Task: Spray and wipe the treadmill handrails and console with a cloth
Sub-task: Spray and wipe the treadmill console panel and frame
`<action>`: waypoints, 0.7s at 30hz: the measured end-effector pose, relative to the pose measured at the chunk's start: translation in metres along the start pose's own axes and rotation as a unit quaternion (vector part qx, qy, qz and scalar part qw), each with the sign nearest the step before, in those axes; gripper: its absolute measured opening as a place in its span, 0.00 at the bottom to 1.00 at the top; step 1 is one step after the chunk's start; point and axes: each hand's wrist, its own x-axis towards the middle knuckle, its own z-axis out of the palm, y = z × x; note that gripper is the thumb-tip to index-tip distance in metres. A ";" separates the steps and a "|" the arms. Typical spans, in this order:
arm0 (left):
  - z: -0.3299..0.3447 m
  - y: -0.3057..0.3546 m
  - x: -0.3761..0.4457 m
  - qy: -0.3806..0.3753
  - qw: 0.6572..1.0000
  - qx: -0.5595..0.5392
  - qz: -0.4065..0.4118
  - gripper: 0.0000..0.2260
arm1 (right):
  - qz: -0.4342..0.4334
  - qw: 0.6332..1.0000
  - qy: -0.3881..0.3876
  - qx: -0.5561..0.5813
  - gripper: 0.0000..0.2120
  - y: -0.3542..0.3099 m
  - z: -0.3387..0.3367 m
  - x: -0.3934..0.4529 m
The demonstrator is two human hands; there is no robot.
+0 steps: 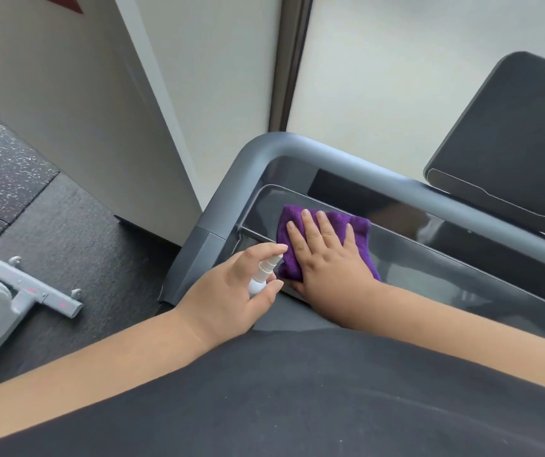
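A folded purple cloth lies on the glossy dark console tray of the treadmill. My right hand presses flat on the cloth with straight, spread fingers. Just left of it, my left hand grips a small white spray bottle, index finger over its nozzle, which points toward the cloth. A grey handrail curves around the tray's far left corner and runs off to the right. The dark console screen stands tilted at the upper right.
White wall panels and a dark vertical frame rise behind the treadmill. Speckled black rubber flooring lies at the left, with the grey base of another machine on it. My dark shirt fills the bottom of the view.
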 end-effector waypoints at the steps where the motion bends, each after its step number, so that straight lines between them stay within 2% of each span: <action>1: -0.002 -0.001 -0.001 0.002 1.000 0.001 -0.008 0.21 | -0.003 1.000 -0.004 0.004 0.43 -0.002 -0.005 0.010; 8: -0.011 -0.006 -0.007 0.021 0.998 0.000 -0.059 0.22 | 0.009 0.999 -0.021 0.042 0.40 -0.022 -0.036 0.053; 15: -0.010 -0.011 -0.006 0.019 0.999 -0.011 -0.043 0.23 | -0.024 0.998 -0.052 0.025 0.40 -0.028 -0.019 0.007; 21: -0.014 -0.014 -0.003 0.026 0.997 -0.043 -0.056 0.22 | -0.022 0.999 -0.033 0.029 0.40 -0.024 -0.036 0.050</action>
